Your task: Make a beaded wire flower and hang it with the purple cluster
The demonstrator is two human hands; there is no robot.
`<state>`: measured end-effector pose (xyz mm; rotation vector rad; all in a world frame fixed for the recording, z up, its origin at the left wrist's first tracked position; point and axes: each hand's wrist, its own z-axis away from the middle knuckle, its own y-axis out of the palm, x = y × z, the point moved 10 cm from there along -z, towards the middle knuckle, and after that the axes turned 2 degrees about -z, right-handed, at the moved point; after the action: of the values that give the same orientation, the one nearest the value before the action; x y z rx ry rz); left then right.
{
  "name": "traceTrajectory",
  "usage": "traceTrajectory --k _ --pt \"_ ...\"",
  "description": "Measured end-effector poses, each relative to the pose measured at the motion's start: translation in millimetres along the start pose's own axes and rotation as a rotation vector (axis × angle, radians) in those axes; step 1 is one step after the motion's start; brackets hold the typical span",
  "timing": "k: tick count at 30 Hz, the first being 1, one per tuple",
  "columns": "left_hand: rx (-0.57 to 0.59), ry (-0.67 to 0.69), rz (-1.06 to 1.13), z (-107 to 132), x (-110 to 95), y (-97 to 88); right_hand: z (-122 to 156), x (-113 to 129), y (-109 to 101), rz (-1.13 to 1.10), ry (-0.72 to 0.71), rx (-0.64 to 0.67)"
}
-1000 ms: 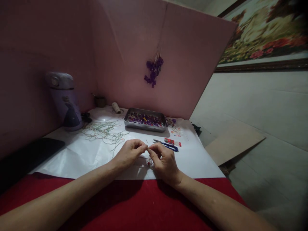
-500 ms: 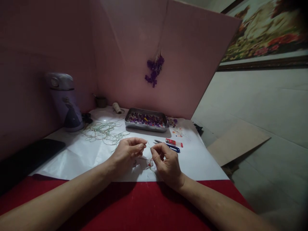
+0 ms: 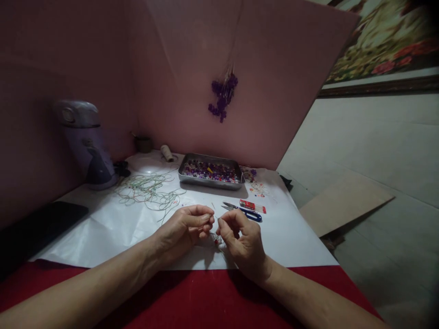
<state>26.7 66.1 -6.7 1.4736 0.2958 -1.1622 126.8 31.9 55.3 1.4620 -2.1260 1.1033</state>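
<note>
My left hand (image 3: 183, 230) and my right hand (image 3: 240, 237) meet fingertip to fingertip over the white paper (image 3: 116, 224). Both are closed in a pinch, and a thin thread runs between them; what exactly each fingertip holds is too small to make out. A small beaded piece (image 3: 216, 238) with red and clear beads hangs just below the fingertips, partly hidden by my right hand. A metal tray (image 3: 211, 171) full of purple and mixed beads sits behind the hands. Blue thread snips (image 3: 243, 211) lie just beyond my right hand.
A red-and-clear tube (image 3: 253, 206) lies by the snips. Tangled pale thread (image 3: 147, 191) lies at the left, a lilac bottle (image 3: 87, 146) at the back left, a thread spool (image 3: 167, 153) behind. Purple beads (image 3: 222, 97) hang on the pink board. A dark flat object (image 3: 34, 226) lies at far left.
My hands have drifted slightly toward me and to the right, parting a little half a second ago and now pinched close together again. The view has shifted a bit.
</note>
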Motion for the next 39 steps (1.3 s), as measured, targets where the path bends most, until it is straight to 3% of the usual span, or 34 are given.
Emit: traceTrajectory --k 23,39 --pt "-0.012 -0.033 -0.040 -2.0 6.8 -2.6 1.0 4.3 0.9 0.015 -0.039 0.020" --pt "-0.014 0.020 -0.071 -1.1 0.7 -0.4 1.7 4.5 0.4 0.043 -0.062 0.013"
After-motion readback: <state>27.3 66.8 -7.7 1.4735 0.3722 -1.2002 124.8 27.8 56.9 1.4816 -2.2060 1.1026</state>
